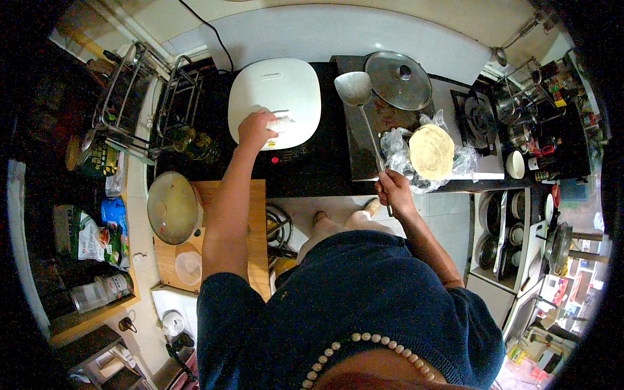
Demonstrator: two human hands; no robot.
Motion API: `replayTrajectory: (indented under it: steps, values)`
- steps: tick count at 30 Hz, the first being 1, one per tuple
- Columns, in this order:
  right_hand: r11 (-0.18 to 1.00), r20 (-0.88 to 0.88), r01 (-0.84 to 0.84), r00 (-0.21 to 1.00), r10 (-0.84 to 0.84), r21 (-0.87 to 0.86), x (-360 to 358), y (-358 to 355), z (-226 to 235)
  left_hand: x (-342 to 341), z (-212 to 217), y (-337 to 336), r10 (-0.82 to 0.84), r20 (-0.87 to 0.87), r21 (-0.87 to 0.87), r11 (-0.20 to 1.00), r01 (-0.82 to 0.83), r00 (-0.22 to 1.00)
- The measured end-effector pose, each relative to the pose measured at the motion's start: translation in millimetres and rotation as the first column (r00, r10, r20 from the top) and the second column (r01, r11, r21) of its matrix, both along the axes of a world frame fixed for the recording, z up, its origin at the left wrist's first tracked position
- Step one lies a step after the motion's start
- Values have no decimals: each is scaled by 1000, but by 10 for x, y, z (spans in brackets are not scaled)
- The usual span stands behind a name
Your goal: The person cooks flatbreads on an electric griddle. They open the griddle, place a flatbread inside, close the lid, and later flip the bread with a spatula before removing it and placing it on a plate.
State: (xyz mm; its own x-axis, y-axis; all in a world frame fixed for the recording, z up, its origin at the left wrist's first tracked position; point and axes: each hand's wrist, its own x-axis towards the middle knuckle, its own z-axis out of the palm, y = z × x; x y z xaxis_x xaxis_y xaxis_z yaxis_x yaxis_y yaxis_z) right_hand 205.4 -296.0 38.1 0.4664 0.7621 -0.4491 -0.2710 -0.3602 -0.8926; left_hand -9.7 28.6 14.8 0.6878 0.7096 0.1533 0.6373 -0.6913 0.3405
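My left hand (255, 129) is over the front part of a white electric griddle (273, 88) with its lid down. The fingers are curled at a pale handle-like part of the lid; the fingertips are partly hidden. In my right hand (395, 192) is the long handle of a metal spatula (353, 90). Its broad blade points away from me, above the dark stovetop. To the right of the spatula, pale round flatbreads (431, 153) lie on a crumpled clear plastic bag (398, 149).
A glass lid (390, 88) lies behind the flatbreads, and a gas burner (478, 117) is to their right. On the left are a metal rack (123, 97), an oil bottle (205, 148) and a covered pan (172, 207) on a wooden surface (253, 214). A white bowl (515, 164) stands far right.
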Motion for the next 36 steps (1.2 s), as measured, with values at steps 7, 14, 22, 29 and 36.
replayTrajectory:
  steps: [7, 14, 22, 29, 36]
  values:
    - [1000, 12, -20, 1000, 20, 20, -23, 4, -15, -13, -64, 44, -9, 38, -36, 999, 10, 999]
    - [1000, 48, -2, 999, 2, 17, -10, -6, -1, -29, -54, 13, 10, 101, -64, 998, -4, 995]
    - [999, -27, 44, 999, -44, -8, -53, 22, 144, -103, -78, 127, -129, 141, -158, 976, 150, 982]
    - [1000, -24, 4, 1000, -4, 21, -40, 12, 62, -230, -201, 270, -221, 85, -45, 973, 226, 972]
    - [1000, -45, 2, 999, -2, 3, -87, 11, 78, -188, -169, 158, -118, 109, -51, 991, 125, 987]
